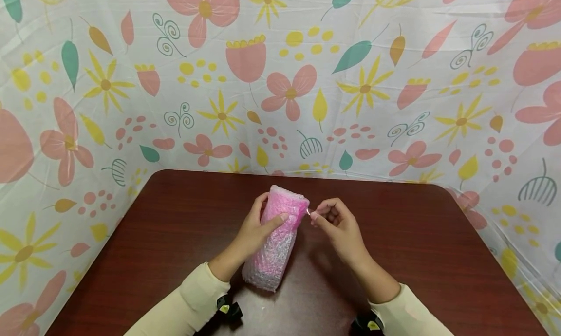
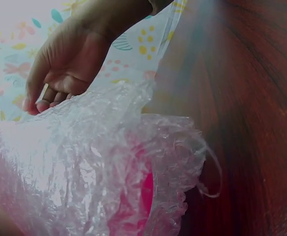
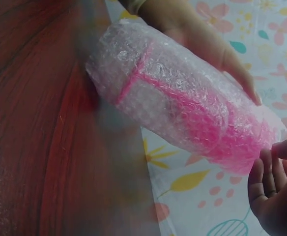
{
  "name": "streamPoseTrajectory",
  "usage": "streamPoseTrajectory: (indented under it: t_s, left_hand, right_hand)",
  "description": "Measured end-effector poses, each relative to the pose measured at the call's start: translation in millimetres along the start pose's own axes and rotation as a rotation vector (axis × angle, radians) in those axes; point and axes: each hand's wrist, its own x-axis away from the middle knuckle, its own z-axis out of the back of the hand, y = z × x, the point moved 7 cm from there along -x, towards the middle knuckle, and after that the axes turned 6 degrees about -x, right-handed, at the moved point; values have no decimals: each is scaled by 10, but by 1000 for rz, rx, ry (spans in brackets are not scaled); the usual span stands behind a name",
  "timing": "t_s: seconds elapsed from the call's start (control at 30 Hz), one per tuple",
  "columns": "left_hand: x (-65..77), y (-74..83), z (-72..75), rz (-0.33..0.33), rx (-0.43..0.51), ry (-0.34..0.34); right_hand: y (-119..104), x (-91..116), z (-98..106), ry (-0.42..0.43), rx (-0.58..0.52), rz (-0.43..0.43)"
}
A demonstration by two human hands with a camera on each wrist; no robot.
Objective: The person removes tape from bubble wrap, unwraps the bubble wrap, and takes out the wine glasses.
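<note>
We would brace the bubble-wrapped package (image 1: 278, 241) with the left hand (image 1: 253, 229), thumb and fingers clamped about its side, and peel slowly, close to the surface. The right hand (image 1: 341, 229) pinches a thin strip (image 1: 308, 211), probably tape; the package lies just left of this hand.

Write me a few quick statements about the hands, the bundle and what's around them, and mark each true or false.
1. The left hand grips the bundle. True.
2. The right hand lies flat on the table. False: it is raised, pinching a thin strip by the bundle.
3. Pink shows through the bubble wrap. True.
4. Both sleeves are black. False: they are cream.
5. The backdrop is plain. False: it has flowers and leaves.
</note>
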Motion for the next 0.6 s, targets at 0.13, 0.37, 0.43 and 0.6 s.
streamPoseTrajectory:
  t_s: [0.13, 0.37, 0.43, 0.6]
  left_hand:
    - [4, 1, -4, -3, -15, 1]
    - [12, 6, -14, 0, -6, 5]
    - [11, 8, -11, 0, -12, 11]
    - [7, 22, -4, -11, -26, 24]
  right_hand:
    - [36, 1, 0, -10, 25, -60]
    - [43, 13, 19, -26, 130, -109]
    - [42, 14, 20, -30, 148, -112]
    - [34, 15, 14, -33, 162, -114]
